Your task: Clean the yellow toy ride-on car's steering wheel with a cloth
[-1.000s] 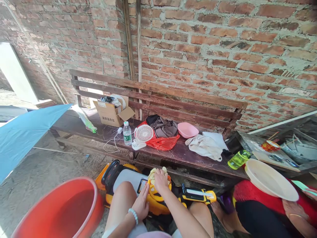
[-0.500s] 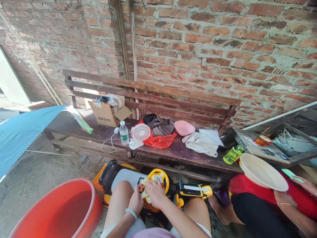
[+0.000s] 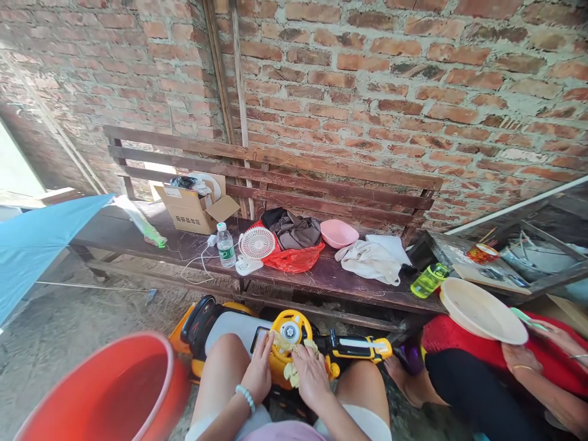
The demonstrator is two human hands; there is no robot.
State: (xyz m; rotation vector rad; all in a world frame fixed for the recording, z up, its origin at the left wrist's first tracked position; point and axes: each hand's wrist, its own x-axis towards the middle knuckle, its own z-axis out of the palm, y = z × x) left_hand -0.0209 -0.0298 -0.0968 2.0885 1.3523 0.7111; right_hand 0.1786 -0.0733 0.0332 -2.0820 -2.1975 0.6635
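Observation:
A yellow and black toy ride-on car (image 3: 229, 331) stands on the ground between my knees, its yellow steering wheel (image 3: 289, 327) facing me. My right hand (image 3: 310, 376) is closed on a pale yellow cloth (image 3: 290, 369) and presses it against the car's front just below the wheel. My left hand (image 3: 260, 370), with a bead bracelet on the wrist, rests fingers out against the car body left of the wheel.
A big red plastic tub (image 3: 105, 392) stands at my lower left. Behind the car a wooden bench (image 3: 331, 278) holds a cardboard box (image 3: 190, 208), water bottle (image 3: 225, 245), small fan (image 3: 256, 245), pink bowl (image 3: 339, 233) and clothes. Another person at right holds a white plate (image 3: 482, 311). A blue umbrella (image 3: 32, 245) is at left.
My right hand has drawn the cloth down off the top of the steering wheel to the car's front below it. My left hand stayed on the car. The view shifted slightly right.

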